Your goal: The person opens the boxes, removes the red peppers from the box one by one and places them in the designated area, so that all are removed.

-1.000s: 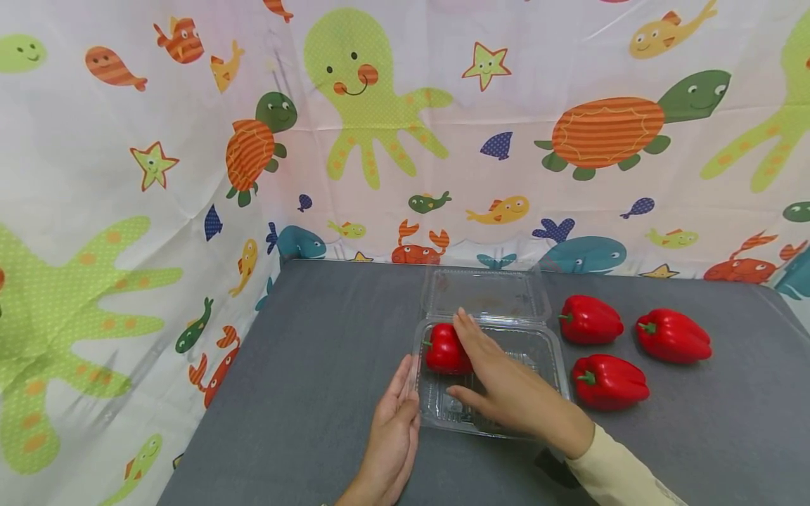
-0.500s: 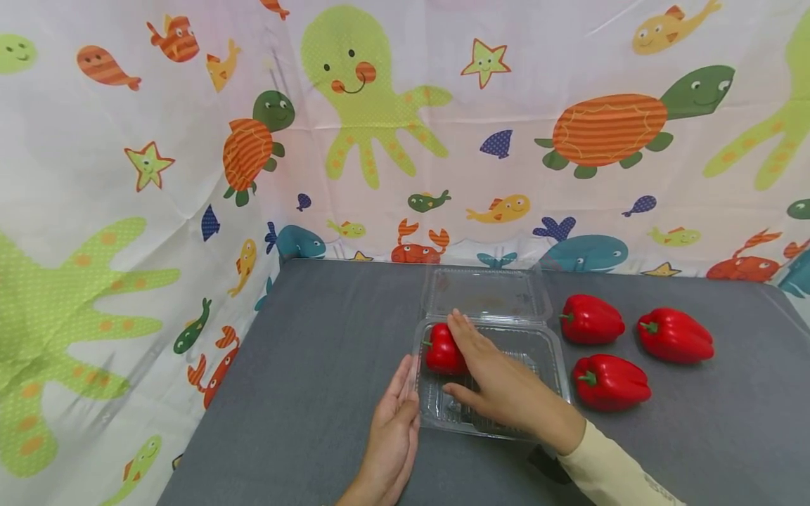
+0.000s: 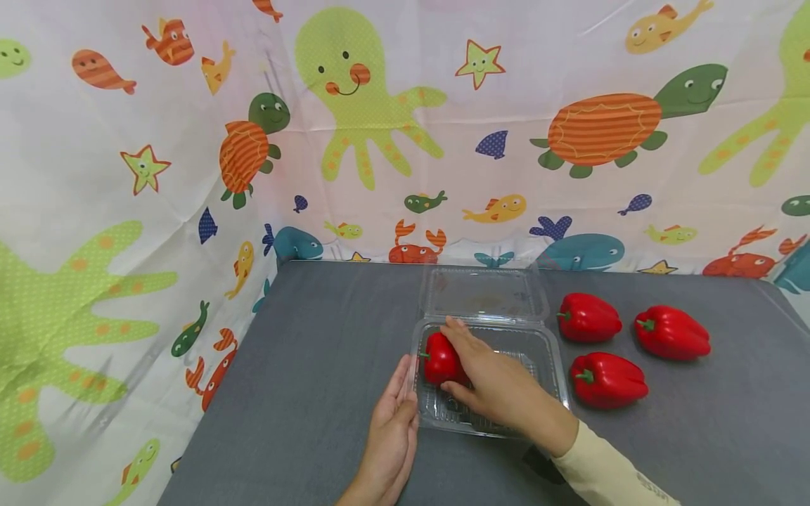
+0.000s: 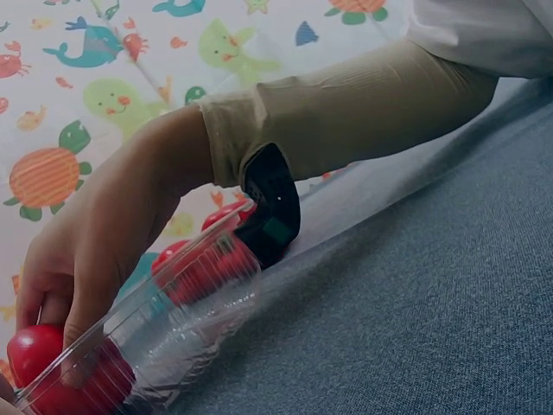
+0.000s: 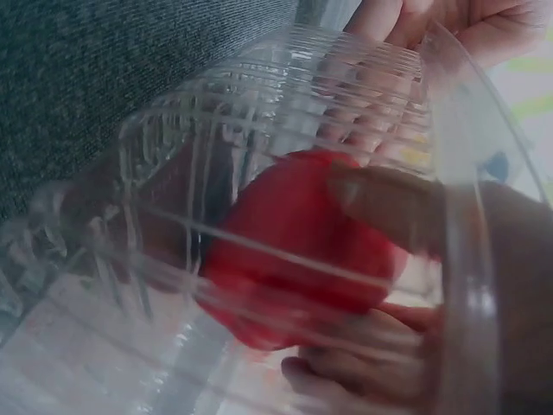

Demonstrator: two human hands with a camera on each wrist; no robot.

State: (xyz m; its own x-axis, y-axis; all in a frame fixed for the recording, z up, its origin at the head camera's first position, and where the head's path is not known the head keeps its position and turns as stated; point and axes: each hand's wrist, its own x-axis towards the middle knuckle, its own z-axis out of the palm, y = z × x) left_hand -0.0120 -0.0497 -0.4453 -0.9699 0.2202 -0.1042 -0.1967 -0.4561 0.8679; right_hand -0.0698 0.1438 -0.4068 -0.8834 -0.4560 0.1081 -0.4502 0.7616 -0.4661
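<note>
A red bell pepper (image 3: 441, 362) with a green stem lies at the left end of a clear plastic clamshell container (image 3: 558, 372), whose lid is folded back. My right hand (image 3: 503, 383) reaches into it and grips the pepper, thumb on the near side and fingers over the far side. The right wrist view shows the same pepper (image 5: 294, 233) through the clear wall, between thumb and fingers. Fingers extended, my left hand (image 3: 394, 432) rests against the container's left wall from outside. In the left wrist view, the right hand (image 4: 104, 216) comes down over the rim.
To the right of the container lie three more red bell peppers: one at the back (image 3: 590, 318), one in front (image 3: 609, 380) and one farther right (image 3: 673, 333). The lid (image 3: 484, 292) lies flat behind the container. A sea-animal curtain (image 3: 392, 91) borders the grey table (image 3: 304, 393).
My right hand has shifted slightly left and toward me, and its thumb has closed in on the pepper. The pepper has slid a little toward me. The left hand stays at the container's wall.
</note>
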